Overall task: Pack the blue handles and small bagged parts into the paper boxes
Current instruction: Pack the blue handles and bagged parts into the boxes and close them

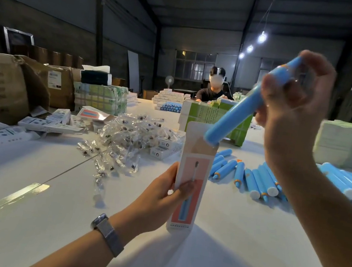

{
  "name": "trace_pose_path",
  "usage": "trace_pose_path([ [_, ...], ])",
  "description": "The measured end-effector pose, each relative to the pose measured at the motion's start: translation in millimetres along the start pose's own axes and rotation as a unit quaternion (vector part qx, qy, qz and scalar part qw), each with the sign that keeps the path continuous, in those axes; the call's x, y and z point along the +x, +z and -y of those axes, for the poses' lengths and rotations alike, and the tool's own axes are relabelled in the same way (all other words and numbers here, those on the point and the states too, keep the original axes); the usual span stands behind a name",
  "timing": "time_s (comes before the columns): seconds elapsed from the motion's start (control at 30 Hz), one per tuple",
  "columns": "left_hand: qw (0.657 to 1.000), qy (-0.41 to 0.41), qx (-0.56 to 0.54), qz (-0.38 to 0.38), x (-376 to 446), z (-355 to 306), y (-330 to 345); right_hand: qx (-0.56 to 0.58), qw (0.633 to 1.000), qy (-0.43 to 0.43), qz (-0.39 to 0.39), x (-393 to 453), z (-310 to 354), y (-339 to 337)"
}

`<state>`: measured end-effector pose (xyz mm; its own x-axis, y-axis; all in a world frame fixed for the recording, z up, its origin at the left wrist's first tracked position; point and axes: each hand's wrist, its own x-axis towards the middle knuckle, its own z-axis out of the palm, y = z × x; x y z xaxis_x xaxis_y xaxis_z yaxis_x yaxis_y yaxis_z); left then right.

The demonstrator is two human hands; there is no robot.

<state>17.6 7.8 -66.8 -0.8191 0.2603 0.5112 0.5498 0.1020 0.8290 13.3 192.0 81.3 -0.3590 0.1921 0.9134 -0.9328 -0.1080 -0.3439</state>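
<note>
My left hand (162, 195) grips a tall white and pink paper box (192, 175) that stands upright on the white table (233, 253), its top flap open. My right hand (293, 117) pinches the upper end of a blue handle (233, 116), held tilted, with the handle's lower end at the box's open mouth. A row of loose blue handles (251, 179) lies on the table right of the box, and more are heaped at the far right (351, 185). A pile of small clear bagged parts (129, 138) spreads out left of the box.
Small white boxes (164, 148) lie by the bag pile and flat boxes (46, 124) at the left. Brown cartons (2, 85) stand at the far left, green printed stacks (200, 114) behind the box. Across the table sits another person (213, 91).
</note>
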Motion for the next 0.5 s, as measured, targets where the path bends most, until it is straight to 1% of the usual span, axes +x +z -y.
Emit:
trace_pose_path([
  [0.07,1.000,-0.003,0.002,0.000,0,1,0,-0.100,0.988,-0.060,0.099,-9,-6,5],
  [0.1,1.000,-0.003,0.005,0.000,-1,0,0,-0.142,0.978,-0.065,0.139,-14,-9,7],
  [0.17,1.000,-0.005,0.009,-0.001,-1,-2,0,-0.210,0.959,-0.048,0.184,-21,-16,11],
  [0.23,1.000,-0.011,0.008,-0.010,-1,-1,0,-0.252,0.947,-0.037,0.194,-26,-22,12],
  [0.37,1.000,0.000,0.011,-0.026,0,2,-1,-0.238,0.955,-0.034,0.174,-31,-29,12],
  [0.43,0.999,0.003,0.012,-0.036,1,4,-3,-0.258,0.944,-0.057,0.199,-36,-36,11],
  [0.5,0.998,0.010,0.027,-0.052,2,5,-6,-0.291,0.921,-0.066,0.250,-45,-46,9],
])
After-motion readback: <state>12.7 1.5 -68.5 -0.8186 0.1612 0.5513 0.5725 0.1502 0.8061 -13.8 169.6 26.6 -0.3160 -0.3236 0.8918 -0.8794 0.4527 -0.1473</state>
